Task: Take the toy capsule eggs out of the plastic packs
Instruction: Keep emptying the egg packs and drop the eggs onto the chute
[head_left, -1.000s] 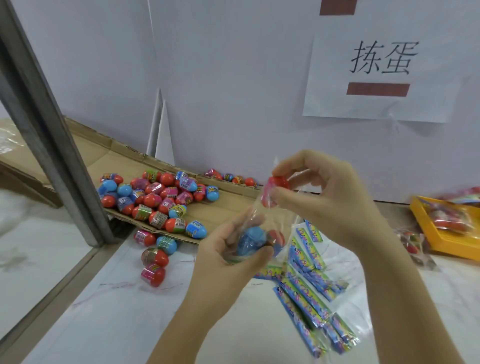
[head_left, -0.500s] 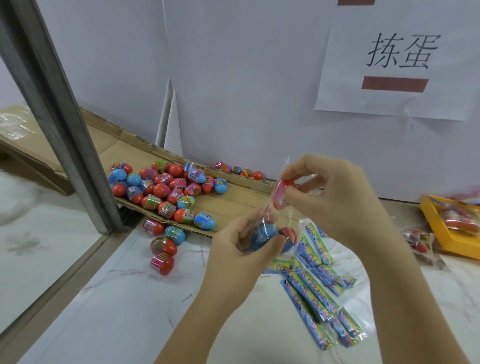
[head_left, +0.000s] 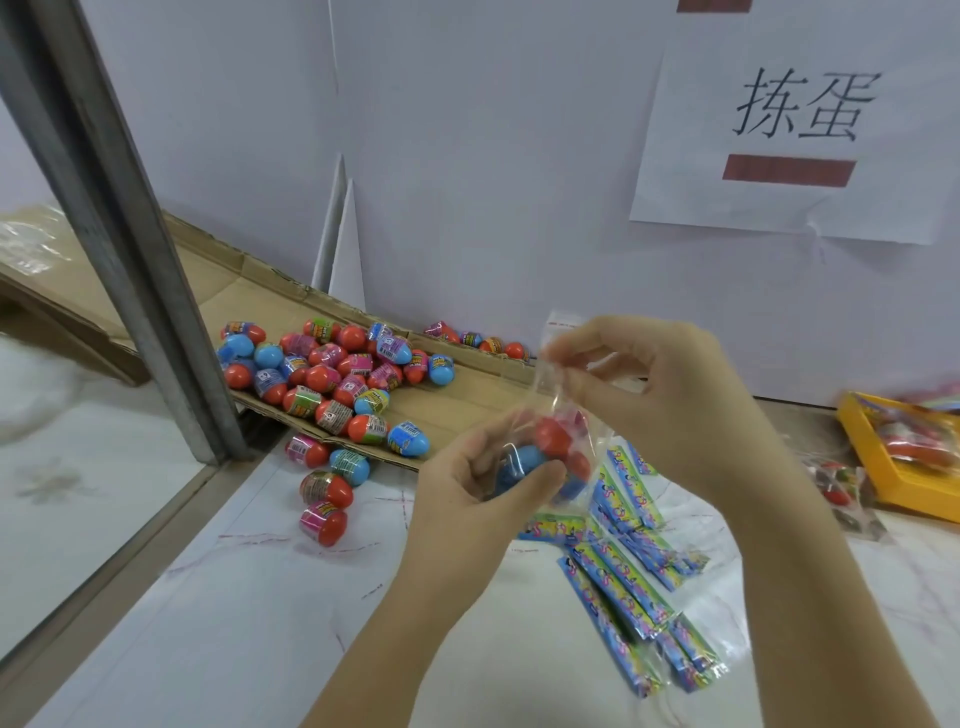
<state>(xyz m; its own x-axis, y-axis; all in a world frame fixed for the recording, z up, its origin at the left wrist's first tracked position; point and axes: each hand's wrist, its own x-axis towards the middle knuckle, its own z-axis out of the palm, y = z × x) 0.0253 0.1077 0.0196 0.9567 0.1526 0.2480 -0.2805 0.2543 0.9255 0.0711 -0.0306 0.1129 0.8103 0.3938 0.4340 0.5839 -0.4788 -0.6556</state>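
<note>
A clear plastic pack (head_left: 558, 395) hangs between my hands above the table. Inside it are a blue egg (head_left: 517, 462) and a red egg (head_left: 553, 436), with more colour behind them. My left hand (head_left: 483, 488) cups the pack's lower end around the eggs. My right hand (head_left: 665, 400) pinches the pack's upper edge. A heap of loose capsule eggs (head_left: 332, 374) lies on a flattened cardboard sheet (head_left: 457, 410) at the left, and three more eggs (head_left: 324, 488) rest on the table below it.
Empty packs with blue printed headers (head_left: 623, 587) are piled under my right forearm. A yellow tray (head_left: 893, 467) with full packs stands at the right edge, one pack (head_left: 841, 483) beside it. A grey metal post (head_left: 130, 228) rises at the left; a white wall with a paper sign (head_left: 800, 130) is behind.
The red egg held at the pack's mouth has dropped down to the blue egg. My right hand now pinches only the plastic edge. The camera has tilted slightly.
</note>
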